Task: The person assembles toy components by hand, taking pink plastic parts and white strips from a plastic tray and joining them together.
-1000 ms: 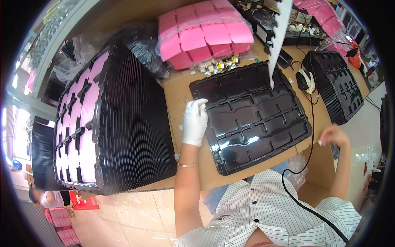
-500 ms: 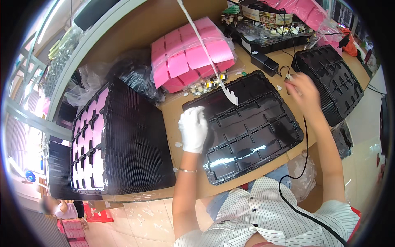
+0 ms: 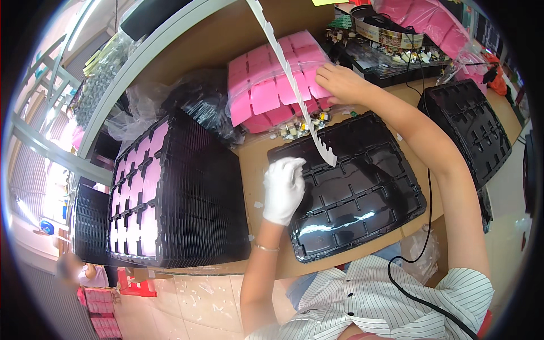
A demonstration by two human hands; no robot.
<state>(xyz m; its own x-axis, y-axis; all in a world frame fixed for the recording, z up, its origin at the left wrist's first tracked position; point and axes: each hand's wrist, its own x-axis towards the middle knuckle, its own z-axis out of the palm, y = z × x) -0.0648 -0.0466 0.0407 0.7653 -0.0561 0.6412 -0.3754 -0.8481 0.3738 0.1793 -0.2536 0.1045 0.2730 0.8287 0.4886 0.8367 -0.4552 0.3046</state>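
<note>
One black tray (image 3: 362, 180) is lying on the table (image 3: 254, 178), and one white strip (image 3: 279, 52) is hanging over it. The gloved left hand (image 3: 284, 190) is curling its fingers at the tray's left edge; whether it is gripping anything, I cannot tell. The bare right hand (image 3: 341, 84) is bending its fingers at the right end of one pink pack (image 3: 266, 93), its grip equally unclear. Two stacks (image 3: 201, 198) are standing to the left, one stack (image 3: 469, 129) to the right.
</note>
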